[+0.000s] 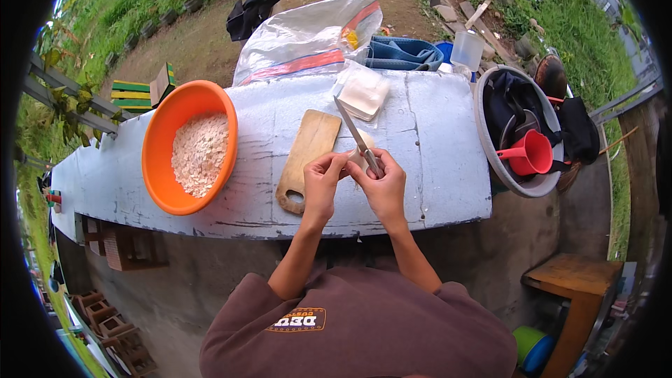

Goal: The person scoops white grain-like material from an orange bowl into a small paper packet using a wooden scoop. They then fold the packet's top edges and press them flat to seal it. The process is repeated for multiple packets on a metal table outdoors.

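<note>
Both of my hands meet over the near part of the grey table. My right hand [386, 178] grips a knife [355, 128] with its blade pointing up and to the left. Between the fingers of both hands is a thin whitish sheet [358, 159], partly hidden; my left hand [321, 181] pinches its left edge. A wooden chopping board [311, 152] lies just left, partly behind my left hand. Beyond the knife tip rests a stack of pale square sheets [363, 93] on clear plastic. An orange basin [231, 136] at the left holds a heap of small pale flakes [199, 152].
At the table's right edge, a grey basin [485, 131] holds dark cloth and a red dipper [530, 152]. A translucent sack [294, 37] and folded blue denim [404, 53] lie along the far edge. A wooden stand [577, 273] is at the lower right.
</note>
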A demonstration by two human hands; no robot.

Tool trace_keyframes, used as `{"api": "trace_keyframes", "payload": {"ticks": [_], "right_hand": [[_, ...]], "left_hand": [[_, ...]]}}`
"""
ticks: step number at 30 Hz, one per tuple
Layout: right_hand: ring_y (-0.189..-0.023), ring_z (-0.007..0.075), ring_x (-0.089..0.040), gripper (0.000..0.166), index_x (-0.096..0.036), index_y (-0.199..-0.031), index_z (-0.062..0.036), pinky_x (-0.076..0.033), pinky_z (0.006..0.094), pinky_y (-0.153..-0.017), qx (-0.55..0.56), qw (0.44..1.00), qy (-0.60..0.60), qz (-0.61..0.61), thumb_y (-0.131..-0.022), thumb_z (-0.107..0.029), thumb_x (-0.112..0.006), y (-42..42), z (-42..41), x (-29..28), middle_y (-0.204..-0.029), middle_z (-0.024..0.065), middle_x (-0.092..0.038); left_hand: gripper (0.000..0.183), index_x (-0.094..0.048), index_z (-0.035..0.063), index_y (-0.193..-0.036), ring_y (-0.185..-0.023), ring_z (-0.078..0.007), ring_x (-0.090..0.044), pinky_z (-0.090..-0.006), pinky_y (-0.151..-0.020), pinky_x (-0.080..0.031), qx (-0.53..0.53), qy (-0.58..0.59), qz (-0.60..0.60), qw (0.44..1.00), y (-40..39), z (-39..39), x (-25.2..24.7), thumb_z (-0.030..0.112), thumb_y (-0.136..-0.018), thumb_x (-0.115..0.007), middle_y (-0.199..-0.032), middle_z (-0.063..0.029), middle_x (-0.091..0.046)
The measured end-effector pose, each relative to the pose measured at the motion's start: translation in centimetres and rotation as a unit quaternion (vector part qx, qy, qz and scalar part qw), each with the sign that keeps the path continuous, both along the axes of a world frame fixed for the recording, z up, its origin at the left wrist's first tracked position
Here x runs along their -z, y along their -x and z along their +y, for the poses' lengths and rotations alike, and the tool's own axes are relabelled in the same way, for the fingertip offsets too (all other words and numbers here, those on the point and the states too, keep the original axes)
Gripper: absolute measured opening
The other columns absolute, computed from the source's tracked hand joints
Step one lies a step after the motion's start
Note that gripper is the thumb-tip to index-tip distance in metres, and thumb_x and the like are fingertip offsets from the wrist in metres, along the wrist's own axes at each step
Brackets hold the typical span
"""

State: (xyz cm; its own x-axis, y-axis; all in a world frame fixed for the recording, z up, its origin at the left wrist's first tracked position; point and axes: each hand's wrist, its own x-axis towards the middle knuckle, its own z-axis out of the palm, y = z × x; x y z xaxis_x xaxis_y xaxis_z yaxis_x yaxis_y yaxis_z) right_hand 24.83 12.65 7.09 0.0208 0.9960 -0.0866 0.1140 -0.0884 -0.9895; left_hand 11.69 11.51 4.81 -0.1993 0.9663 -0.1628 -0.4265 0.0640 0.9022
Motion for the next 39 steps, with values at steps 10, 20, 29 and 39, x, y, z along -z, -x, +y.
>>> {"api": "trace_keyframes", "payload": {"ticks": [10,20,29,39], "right_hand": [[-0.061,0.0001,-0.047,0.023,-0.072,-0.101,0.0027,-0.034,0.0208,-0.052,0.016,0.999,-0.022,0.047,-0.091,-0.017,-0.079,0.4,-0.1,-0.2,-0.069,-0.0056,-0.059],[-0.058,0.0067,-0.05,0.027,-0.075,-0.105,-0.0011,-0.041,0.0295,-0.055,0.098,0.975,-0.061,-0.187,-0.089,-0.022,-0.08,-5.0,5.4,-0.2,-0.065,-0.0007,-0.058],[-0.058,0.0106,-0.052,0.038,-0.074,-0.113,-0.0016,-0.044,0.0303,-0.058,0.106,0.977,-0.042,-0.179,-0.09,-0.031,-0.079,-4.1,4.2,1.6,-0.065,0.0004,-0.058],[-0.058,0.0144,-0.057,0.033,-0.073,-0.113,-0.0044,-0.047,0.0337,-0.06,-0.007,0.982,-0.006,-0.191,-0.091,-0.029,-0.076,-0.4,2.0,3.2,-0.065,0.0064,-0.062]], "left_hand": [[0.023,-0.074,-0.0069,-0.104,-0.089,-0.0107,-0.069,-0.0288,-0.087,-0.058,-0.013,-0.024,0.017,0.999,0.8,-0.1,-0.1,0.015,-0.102,-0.065,-0.107,-0.011,-0.076],[0.022,-0.069,-0.001,-0.11,-0.084,-0.0069,-0.065,-0.0232,-0.074,-0.052,-0.063,-0.017,0.231,0.971,5.0,0.0,-3.8,0.019,-0.106,-0.061,-0.092,-0.0025,-0.071],[0.03,-0.069,0.0015,-0.12,-0.083,-0.0185,-0.067,-0.0312,-0.075,-0.053,-0.019,0.02,0.418,0.908,8.2,2.9,-6.3,0.024,-0.101,-0.067,-0.096,-0.0109,-0.073],[0.065,-0.06,0.0018,-0.137,-0.115,-0.0373,-0.059,-0.0458,-0.104,-0.044,-0.004,0.001,0.56,0.828,10.5,-0.5,1.6,0.027,-0.082,-0.084,-0.123,-0.0199,-0.064]]}}
